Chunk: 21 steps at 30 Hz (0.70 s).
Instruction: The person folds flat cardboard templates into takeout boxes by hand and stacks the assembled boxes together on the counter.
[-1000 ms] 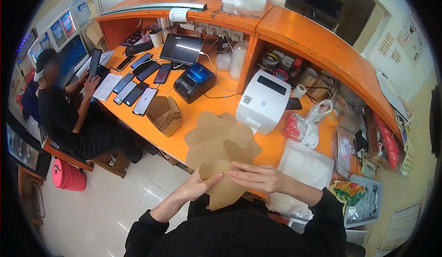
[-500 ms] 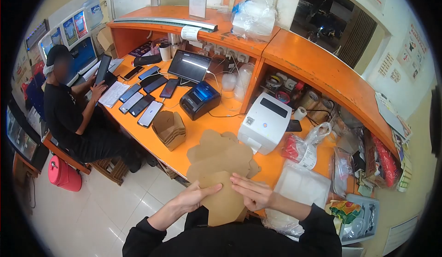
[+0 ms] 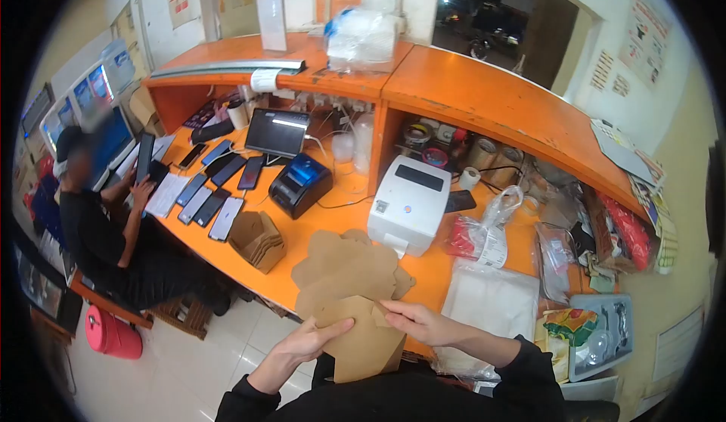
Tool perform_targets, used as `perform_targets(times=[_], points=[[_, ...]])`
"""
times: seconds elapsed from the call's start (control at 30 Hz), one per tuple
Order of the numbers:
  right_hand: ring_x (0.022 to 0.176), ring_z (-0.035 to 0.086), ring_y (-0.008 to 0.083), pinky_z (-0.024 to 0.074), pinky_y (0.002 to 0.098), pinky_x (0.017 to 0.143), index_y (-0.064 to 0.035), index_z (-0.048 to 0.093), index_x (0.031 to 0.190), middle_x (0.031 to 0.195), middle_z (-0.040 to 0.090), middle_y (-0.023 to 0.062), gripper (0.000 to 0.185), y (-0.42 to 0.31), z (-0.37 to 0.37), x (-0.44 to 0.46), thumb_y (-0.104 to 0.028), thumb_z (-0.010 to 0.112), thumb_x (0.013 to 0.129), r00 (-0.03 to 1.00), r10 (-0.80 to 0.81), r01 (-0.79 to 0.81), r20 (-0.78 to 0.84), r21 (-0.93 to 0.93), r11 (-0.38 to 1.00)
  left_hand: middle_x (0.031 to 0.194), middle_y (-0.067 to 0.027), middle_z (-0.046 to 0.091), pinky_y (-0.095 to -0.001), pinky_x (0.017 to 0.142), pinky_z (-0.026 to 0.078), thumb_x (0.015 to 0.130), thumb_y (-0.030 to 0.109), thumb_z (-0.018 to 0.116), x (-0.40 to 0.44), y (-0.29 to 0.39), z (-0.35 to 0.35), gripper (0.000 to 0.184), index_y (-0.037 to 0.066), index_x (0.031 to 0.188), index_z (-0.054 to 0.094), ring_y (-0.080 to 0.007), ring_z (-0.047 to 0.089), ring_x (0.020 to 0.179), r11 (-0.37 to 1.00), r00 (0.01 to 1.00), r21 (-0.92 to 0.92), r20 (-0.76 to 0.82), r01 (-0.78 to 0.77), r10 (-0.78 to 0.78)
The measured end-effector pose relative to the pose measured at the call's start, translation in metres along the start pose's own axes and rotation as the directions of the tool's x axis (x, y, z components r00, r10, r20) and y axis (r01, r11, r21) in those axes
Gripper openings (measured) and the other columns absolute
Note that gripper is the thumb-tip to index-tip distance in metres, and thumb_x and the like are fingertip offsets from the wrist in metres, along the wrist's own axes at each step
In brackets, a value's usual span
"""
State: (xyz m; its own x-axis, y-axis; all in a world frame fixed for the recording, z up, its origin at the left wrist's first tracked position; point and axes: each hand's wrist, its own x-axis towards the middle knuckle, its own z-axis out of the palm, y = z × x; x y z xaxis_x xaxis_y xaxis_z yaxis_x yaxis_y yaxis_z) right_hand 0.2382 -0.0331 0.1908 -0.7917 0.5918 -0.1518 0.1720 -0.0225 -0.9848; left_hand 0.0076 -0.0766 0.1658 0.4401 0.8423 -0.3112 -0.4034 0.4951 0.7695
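A flat brown cardboard box blank [image 3: 357,352] is held low in front of my body, by the counter's near edge. My left hand [image 3: 308,340] grips its left side, thumb on top and fingers underneath. My right hand [image 3: 417,322] pinches a small flap at the blank's upper right, which looks partly bent up. Just beyond lies a loose pile of flat brown blanks [image 3: 339,265] on the orange counter [image 3: 302,287]. To its left stands a nested stack of folded brown boxes [image 3: 257,242].
A white label printer [image 3: 408,204] and black receipt printer [image 3: 300,185] sit behind the pile. Several phones [image 3: 212,206] lie left. Plastic bags [image 3: 490,301] and a grey tray [image 3: 622,331] are right. A seated person [image 3: 98,229] holds a tablet at left.
The view has swung right and settled lower. My right fingers have gone from lying across the blank's upper edge to pinching its flap, which now stands out from the sheet.
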Motion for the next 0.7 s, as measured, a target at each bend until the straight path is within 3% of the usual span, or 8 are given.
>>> perform_targets(times=[0.1, 0.2, 0.3, 0.4, 0.5, 0.6, 0.7], points=[[0.090, 0.052, 0.0089, 0.0428, 0.0234, 0.076, 0.0045, 0.037, 0.131, 0.102, 0.058, 0.0064, 0.040, -0.003, 0.002, -0.004, -0.016, 0.041, 0.097, 0.997, -0.005, -0.006, -0.079, -0.135, 0.991, 0.124, -0.0100, 0.048, -0.0337, 0.094, 0.044, 0.087, 0.003, 0.055, 0.000, 0.005, 0.005, 0.048, 0.003, 0.131, 0.036, -0.0196, 0.049, 0.113, 0.996, 0.998, 0.071, 0.035, -0.051, 0.048], [0.061, 0.049, 0.0091, 0.0403, 0.0269, 0.054, 0.0019, 0.046, 0.121, 0.071, 0.055, 0.0086, 0.032, -0.001, 0.013, -0.006, -0.014, 0.048, 0.093, 0.964, -0.118, 0.028, -0.240, -0.349, 0.937, 0.123, -0.0087, 0.050, -0.0315, 0.092, 0.043, 0.089, 0.006, 0.054, -0.001, 0.009, 0.010, 0.043, 0.003, 0.129, 0.039, -0.0179, 0.049, 0.111, 0.973, 0.989, 0.181, 0.079, -0.141, 0.129], [0.046, 0.041, 0.0111, 0.0338, 0.0293, 0.044, 0.0008, 0.055, 0.105, 0.056, 0.044, 0.0101, 0.020, 0.002, 0.021, -0.004, -0.012, 0.054, 0.090, 0.836, -0.368, 0.201, -0.407, -0.397, 0.896, 0.118, -0.0069, 0.053, -0.0285, 0.088, 0.043, 0.092, 0.015, 0.052, -0.002, 0.013, 0.014, 0.036, 0.001, 0.125, 0.045, -0.0148, 0.050, 0.107, 0.896, 0.968, 0.367, 0.131, -0.249, 0.215], [0.043, 0.038, 0.0110, 0.0318, 0.0279, 0.041, 0.0021, 0.059, 0.092, 0.052, 0.043, 0.0094, 0.015, -0.009, 0.019, -0.003, -0.012, 0.056, 0.089, 0.844, -0.310, 0.143, -0.438, -0.373, 0.917, 0.111, -0.0061, 0.055, -0.0275, 0.082, 0.044, 0.092, 0.016, 0.052, -0.003, 0.019, 0.021, 0.035, 0.000, 0.123, 0.047, -0.0128, 0.051, 0.098, 0.801, 0.952, 0.514, 0.173, -0.307, 0.254], [0.042, 0.043, 0.0188, 0.0365, 0.0313, 0.043, 0.0017, 0.059, 0.082, 0.054, 0.049, 0.0135, 0.017, -0.020, 0.026, -0.001, -0.014, 0.057, 0.087, 0.792, -0.359, 0.172, -0.494, -0.385, 0.907, 0.103, -0.0050, 0.057, -0.0266, 0.077, 0.044, 0.093, 0.016, 0.051, -0.006, 0.025, 0.023, 0.034, 0.000, 0.122, 0.047, -0.0113, 0.052, 0.091, 0.766, 0.950, 0.562, 0.195, -0.312, 0.244], [0.041, 0.037, 0.0083, 0.0299, 0.0267, 0.038, 0.0024, 0.060, 0.085, 0.049, 0.042, 0.0058, 0.014, -0.014, 0.033, 0.007, -0.011, 0.056, 0.088, 0.618, -0.572, 0.279, -0.539, -0.530, 0.801, 0.099, -0.0046, 0.057, -0.0253, 0.075, 0.044, 0.093, 0.015, 0.049, -0.008, 0.029, 0.027, 0.032, -0.001, 0.121, 0.048, -0.0105, 0.051, 0.087, 0.716, 0.922, 0.581, 0.246, -0.386, 0.297], [0.058, 0.056, 0.0135, 0.0430, 0.0272, 0.055, -0.0007, 0.063, 0.089, 0.070, 0.059, 0.0113, 0.014, -0.013, 0.028, 0.013, -0.014, 0.060, 0.086, 0.757, -0.331, 0.132, -0.563, -0.364, 0.922, 0.102, -0.0055, 0.057, -0.0253, 0.077, 0.044, 0.093, 0.013, 0.048, -0.007, 0.027, 0.027, 0.031, -0.001, 0.121, 0.047, -0.0109, 0.052, 0.089, 0.715, 0.923, 0.590, 0.167, -0.375, 0.347]])
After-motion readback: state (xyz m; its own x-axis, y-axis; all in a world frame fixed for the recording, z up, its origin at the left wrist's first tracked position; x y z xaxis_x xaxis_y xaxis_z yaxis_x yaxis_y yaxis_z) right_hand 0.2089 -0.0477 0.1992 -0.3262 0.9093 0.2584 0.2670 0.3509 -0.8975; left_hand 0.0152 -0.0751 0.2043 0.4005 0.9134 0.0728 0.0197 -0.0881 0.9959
